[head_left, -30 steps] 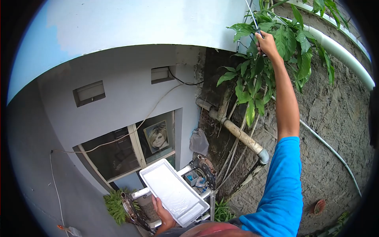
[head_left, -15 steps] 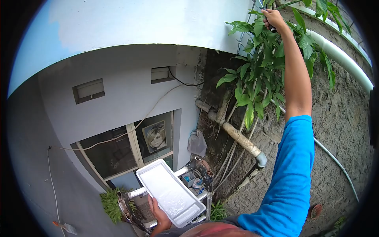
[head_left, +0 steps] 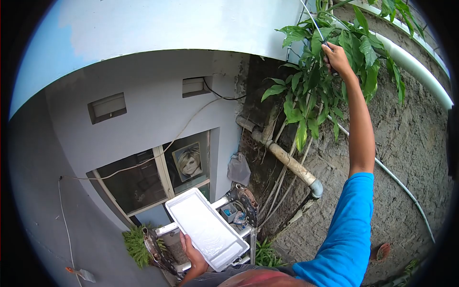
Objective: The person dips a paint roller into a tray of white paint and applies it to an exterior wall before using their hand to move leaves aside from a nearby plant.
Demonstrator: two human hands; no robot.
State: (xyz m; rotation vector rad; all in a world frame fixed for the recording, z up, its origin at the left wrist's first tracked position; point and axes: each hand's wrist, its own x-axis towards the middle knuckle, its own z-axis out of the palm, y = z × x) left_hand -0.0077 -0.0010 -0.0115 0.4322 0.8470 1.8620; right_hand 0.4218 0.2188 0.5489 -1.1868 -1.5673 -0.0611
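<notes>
The right hand [head_left: 337, 60], raised high at the end of a bare forearm and a bright blue short sleeve [head_left: 338, 234], is closed in a fist around the dark handle of a slim tool with a thin, pale metal rod [head_left: 313, 21]; the rod slants up and to the left from the fist, and its far end runs out of view. Just around and below that hand hang the broad green leaves of a climbing plant [head_left: 306, 88], and to its right curves a thick white pipe [head_left: 406, 62]. Up and to the left of the right fist spreads a smooth, pale blue-white painted wall surface [head_left: 181, 26]. Well below, the left hand [head_left: 193, 256] grips the long near-left edge of a shallow, white rectangular tray [head_left: 206, 229], fingers against its side; part of this grip is hidden beneath. The tray, tilted across the view, carries a glossy white layer over its floor. Beneath the tray and beyond the left hand shows a silver metal ladder [head_left: 167, 229] with dark, worn hinges. To the left of the left hand grows a feathery green fern [head_left: 136, 245], and beyond the tray stands a cream-framed glass window [head_left: 136, 184].
</notes>
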